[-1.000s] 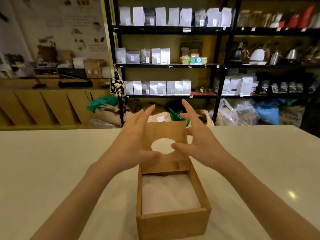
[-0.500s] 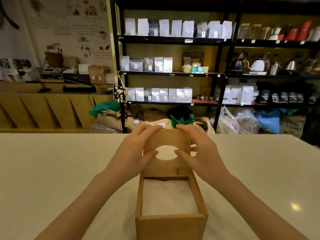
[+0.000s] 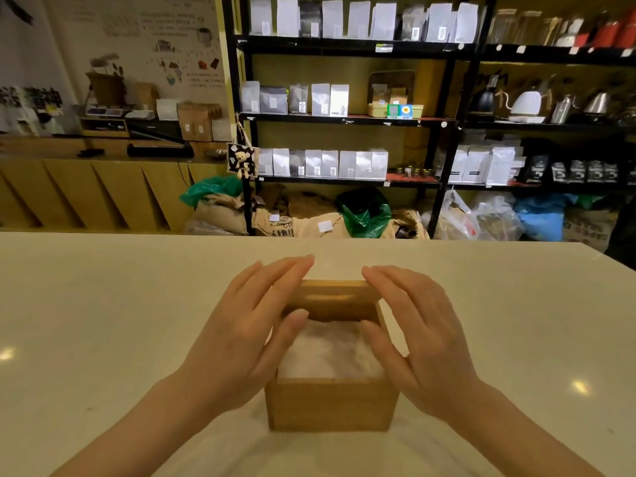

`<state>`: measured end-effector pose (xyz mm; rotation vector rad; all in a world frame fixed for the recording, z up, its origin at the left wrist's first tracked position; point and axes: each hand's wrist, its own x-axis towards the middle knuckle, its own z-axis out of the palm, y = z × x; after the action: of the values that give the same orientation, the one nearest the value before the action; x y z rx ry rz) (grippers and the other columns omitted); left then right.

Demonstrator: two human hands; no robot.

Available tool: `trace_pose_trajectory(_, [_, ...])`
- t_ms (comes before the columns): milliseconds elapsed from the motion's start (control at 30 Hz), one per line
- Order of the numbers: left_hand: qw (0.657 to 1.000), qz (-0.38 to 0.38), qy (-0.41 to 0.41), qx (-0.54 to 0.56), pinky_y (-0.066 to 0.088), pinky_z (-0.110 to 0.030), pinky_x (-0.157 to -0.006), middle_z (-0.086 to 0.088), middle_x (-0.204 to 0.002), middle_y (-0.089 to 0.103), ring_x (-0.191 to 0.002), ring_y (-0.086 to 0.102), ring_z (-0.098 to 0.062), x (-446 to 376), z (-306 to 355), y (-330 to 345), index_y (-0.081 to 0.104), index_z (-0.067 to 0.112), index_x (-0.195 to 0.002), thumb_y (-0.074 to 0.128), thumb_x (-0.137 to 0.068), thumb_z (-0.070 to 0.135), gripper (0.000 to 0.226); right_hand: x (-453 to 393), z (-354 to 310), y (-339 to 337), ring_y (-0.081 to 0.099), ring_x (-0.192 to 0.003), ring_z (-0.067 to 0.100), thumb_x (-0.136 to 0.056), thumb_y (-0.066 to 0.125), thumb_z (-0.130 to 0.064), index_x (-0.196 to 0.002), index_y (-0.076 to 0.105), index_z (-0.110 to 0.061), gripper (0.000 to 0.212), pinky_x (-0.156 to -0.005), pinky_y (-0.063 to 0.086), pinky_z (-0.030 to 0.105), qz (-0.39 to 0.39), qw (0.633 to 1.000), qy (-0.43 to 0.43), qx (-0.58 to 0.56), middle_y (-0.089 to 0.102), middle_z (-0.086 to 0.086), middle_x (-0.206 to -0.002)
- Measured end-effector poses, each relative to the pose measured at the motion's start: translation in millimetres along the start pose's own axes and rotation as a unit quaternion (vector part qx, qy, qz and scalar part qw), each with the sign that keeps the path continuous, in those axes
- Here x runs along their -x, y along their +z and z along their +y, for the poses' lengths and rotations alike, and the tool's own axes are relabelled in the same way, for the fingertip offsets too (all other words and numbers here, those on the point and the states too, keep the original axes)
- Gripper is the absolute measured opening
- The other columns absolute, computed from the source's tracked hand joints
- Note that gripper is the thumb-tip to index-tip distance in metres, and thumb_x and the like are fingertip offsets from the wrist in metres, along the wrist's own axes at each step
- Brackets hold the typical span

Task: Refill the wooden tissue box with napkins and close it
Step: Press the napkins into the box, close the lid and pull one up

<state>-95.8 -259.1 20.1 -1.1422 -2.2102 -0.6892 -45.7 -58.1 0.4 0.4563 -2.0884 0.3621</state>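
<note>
Through the head camera, I am holding the wooden lid (image 3: 332,299) between both hands, my left hand (image 3: 251,325) gripping its left edge and my right hand (image 3: 418,333) its right edge, thumbs under and fingers over. The lid is tilting low over the far end of the wooden tissue box (image 3: 332,404), which is sitting on the pale counter (image 3: 103,321) between my wrists. White napkins (image 3: 328,354) are filling the box just below my thumbs.
</note>
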Motion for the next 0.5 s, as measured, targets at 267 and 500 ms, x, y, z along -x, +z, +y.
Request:
trace_pose_trajectory(267, [0.991, -0.089, -0.022, -0.093, -0.003, -0.038, -0.116, -0.001, -0.156, 0.009, -0.144, 0.005, -0.013, 43.8, 13.4, 4.3, 0.010, 0.019, -0.147, 0.008, -0.093, 0.050, 0.062, 40.0, -2.7, -6.8, 0.024, -0.140, 0.016, -0.092, 0.025, -0.049, -0.137, 0.034, -0.016, 0.057, -0.117, 0.013, 0.041, -0.055, 0.994, -0.068, 0.073, 0.036, 0.002, -0.143])
trace_pose_trajectory(500, [0.988, -0.096, -0.033, -0.115, -0.003, -0.048, -0.114, -0.005, -0.154, 0.016, -0.145, 0.004, -0.018, 66.9, 14.9, 18.1, 0.012, 0.022, -0.146, 0.008, -0.092, 0.051, 0.061, 60.3, -2.3, -4.1, 0.027, -0.137, 0.018, -0.090, 0.030, -0.048, -0.135, 0.036, -0.019, 0.054, -0.115, 0.012, 0.042, -0.074, 0.986, -0.102, 0.108, 0.037, 0.002, -0.143])
